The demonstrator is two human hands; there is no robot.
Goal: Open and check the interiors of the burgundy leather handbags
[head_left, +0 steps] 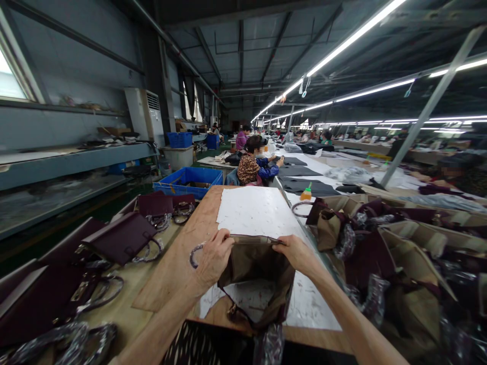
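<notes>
An unfinished handbag (262, 263) with a tan-brown lining stands in front of me, its opening facing me and its dark maroon edge toward the bottom. My left hand (216, 256) pinches the far rim at its left corner, and my right hand (294, 251) pinches the same rim at its right corner. A ring-shaped handle (196, 256) in clear wrap shows just left of my left hand. Under the bag lie white paper (254, 210) with small dark scraps on it and a wooden board (201, 218). Plastic-wrapped material hangs at the bag's near side.
Maroon bags (119, 237) with wrapped handles lie at the left. Many open, tan-lined bags (409, 248) crowd the right. Beyond the board are a blue crate (188, 180), a glue bottle (306, 192) and a seated person (249, 167) at a long table.
</notes>
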